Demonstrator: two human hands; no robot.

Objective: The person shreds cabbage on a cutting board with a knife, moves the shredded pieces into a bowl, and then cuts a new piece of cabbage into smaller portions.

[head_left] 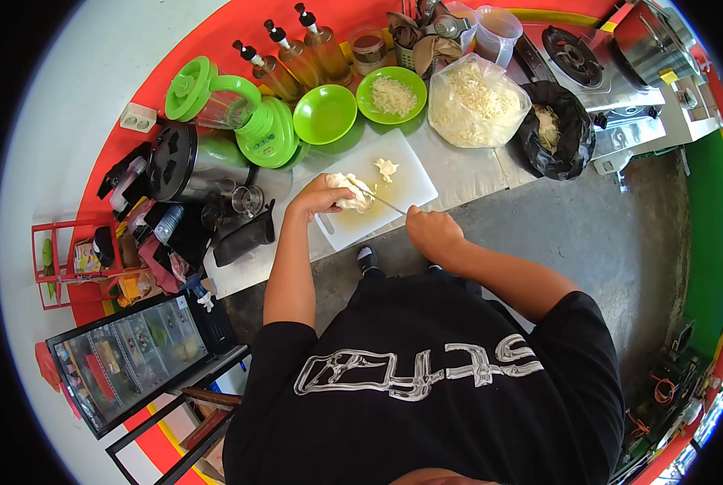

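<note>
My left hand (319, 196) grips a pale, whitish lump of food (353, 192) over the left part of a white cutting board (414, 182). My right hand (434, 233) is closed round the handle of a knife (384, 202), whose blade reaches up and left to the lump. A small pale piece (386, 169) lies apart on the board, above the blade. Yellowish wet marks show on the board around the food. Behind the board stand an empty green bowl (325, 115) and a green bowl with pale shreds (391, 95).
A clear bag of pale shreds (476, 101) and a black bag (557, 129) stand at the back right, near a gas stove (575, 56). A green blender (266, 133), pump bottles (297, 56) and a dark pouch (244, 238) are on the left.
</note>
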